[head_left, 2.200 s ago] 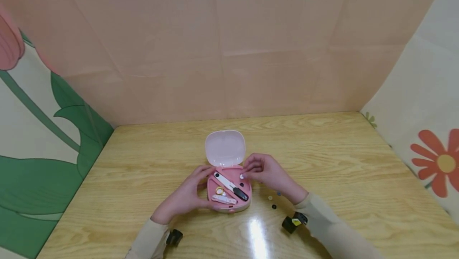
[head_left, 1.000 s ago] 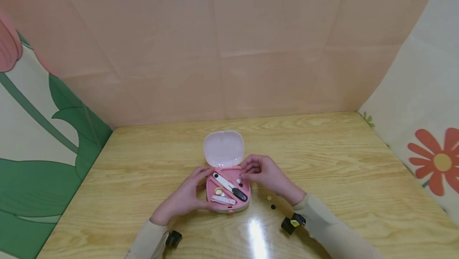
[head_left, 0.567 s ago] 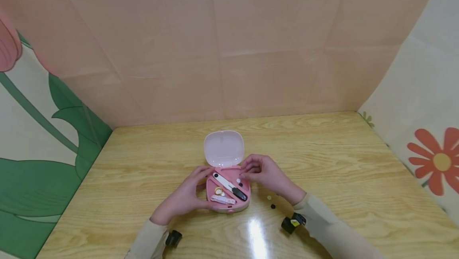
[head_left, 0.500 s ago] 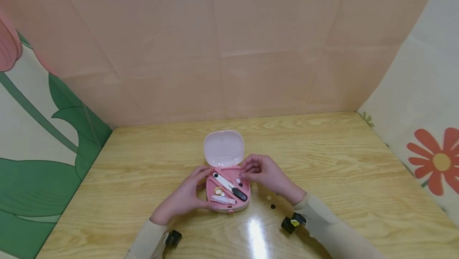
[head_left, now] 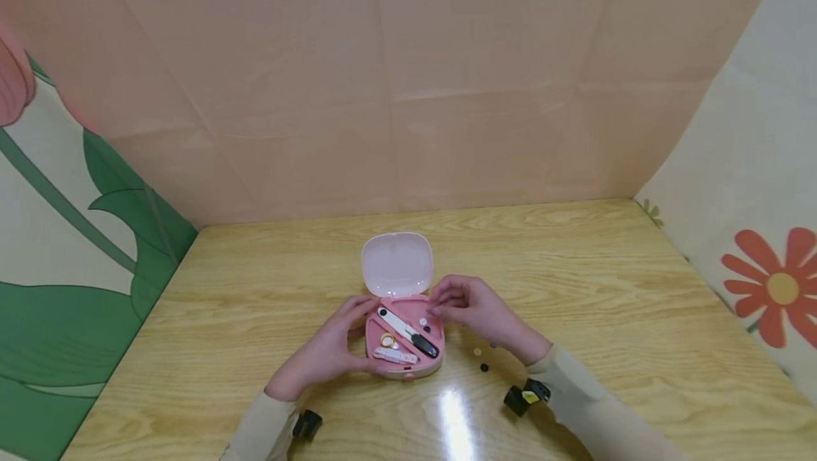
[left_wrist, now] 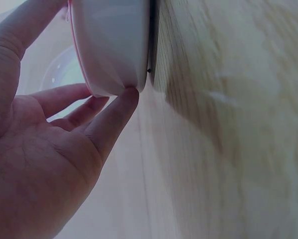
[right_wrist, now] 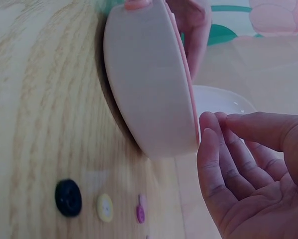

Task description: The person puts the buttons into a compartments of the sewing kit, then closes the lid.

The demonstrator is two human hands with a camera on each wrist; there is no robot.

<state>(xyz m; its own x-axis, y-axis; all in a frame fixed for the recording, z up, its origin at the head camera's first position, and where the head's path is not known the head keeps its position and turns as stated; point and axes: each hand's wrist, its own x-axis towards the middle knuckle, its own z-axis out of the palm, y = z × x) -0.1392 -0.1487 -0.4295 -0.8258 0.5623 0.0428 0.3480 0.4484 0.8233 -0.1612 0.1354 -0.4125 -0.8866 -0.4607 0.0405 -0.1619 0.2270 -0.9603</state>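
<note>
A pink-and-white box (head_left: 440,369) stands with its lid (head_left: 397,266) raised at the back. My left hand (head_left: 328,347) grips its left side, thumb at the front and fingers near the back corner. My right hand (head_left: 475,308) is at the right rear rim, fingers curled and tips together near the thumb; nothing shows between them. Close to these fingertips, a white button (head_left: 423,322) and a black button (head_left: 427,330) lie in the right compartment. A long white tool with a black end (head_left: 408,333) lies diagonally across the tray. A gold ring-shaped piece (head_left: 386,340) and a pale pink-white piece (head_left: 396,355) lie at front left.
Several buttons lie on the wood-grain table right of the box, among them a black button (right_wrist: 68,197), a cream button (right_wrist: 105,207) and a purple button (right_wrist: 140,212). A camera (head_left: 526,396) is strapped at my right wrist, another camera (head_left: 308,424) at my left.
Since the earliest frame, the white button has gone from my right fingertips to lie apart from them beside the black button in the tray. My left hand keeps its hold.
</note>
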